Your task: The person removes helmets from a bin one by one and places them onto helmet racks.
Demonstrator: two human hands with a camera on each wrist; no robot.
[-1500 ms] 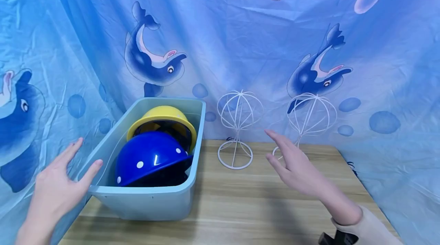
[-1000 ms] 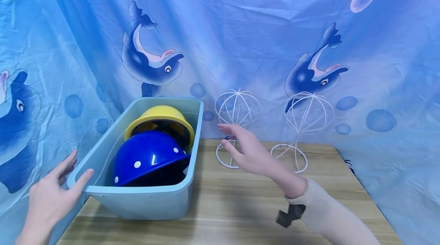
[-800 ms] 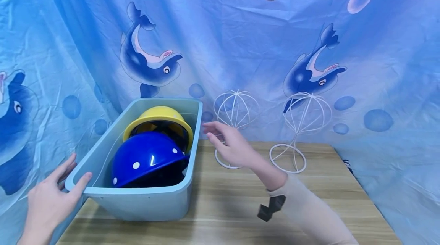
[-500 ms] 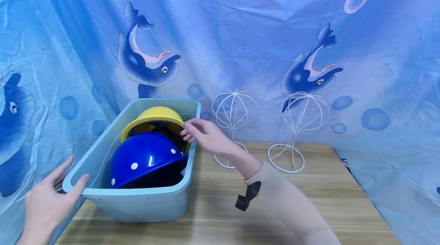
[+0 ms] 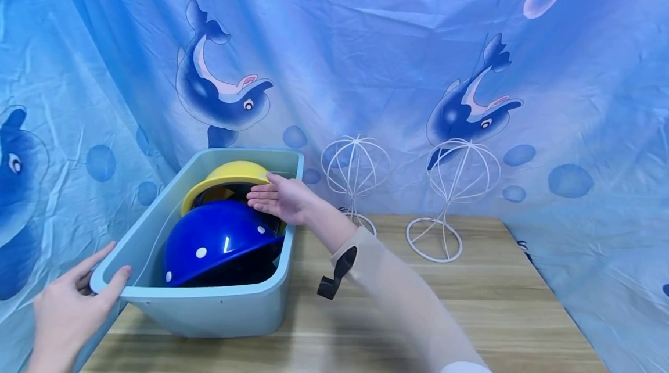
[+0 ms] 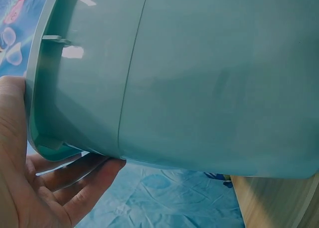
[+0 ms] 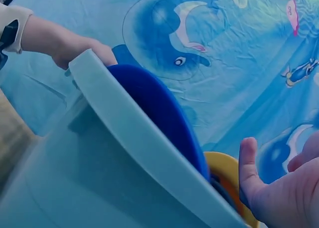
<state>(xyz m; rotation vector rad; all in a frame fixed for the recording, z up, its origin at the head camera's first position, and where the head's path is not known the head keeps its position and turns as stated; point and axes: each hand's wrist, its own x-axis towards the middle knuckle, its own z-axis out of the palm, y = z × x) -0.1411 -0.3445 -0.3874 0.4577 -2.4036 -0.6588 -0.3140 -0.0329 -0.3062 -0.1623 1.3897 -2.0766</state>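
A light blue-green plastic bin (image 5: 209, 293) holds a blue hard hat (image 5: 222, 239) in front and a yellow hard hat (image 5: 232, 171) behind it, tilted on its side. My left hand (image 5: 73, 309) grips the bin's near left corner; in the left wrist view, the hand's fingers (image 6: 82, 193) lie along the outside under the rim. Inside the bin, over the yellow hat's right side, is my right hand (image 5: 284, 200), its fingers extended. In the right wrist view, the thumb (image 7: 247, 160) stands up beside the yellow brim (image 7: 227, 170); whether it touches cannot be seen.
Two white wire stands with round cage tops, a nearer-left stand (image 5: 353, 201) and a right stand (image 5: 447, 201), stand on the wooden table (image 5: 470, 297) right of the bin. A blue dolphin-print curtain (image 5: 366, 71) hangs behind and along both sides.
My right hand has travelled left from in front of the right wire stand to inside the bin by the yellow hard hat. My left hand has closed on the bin's corner.
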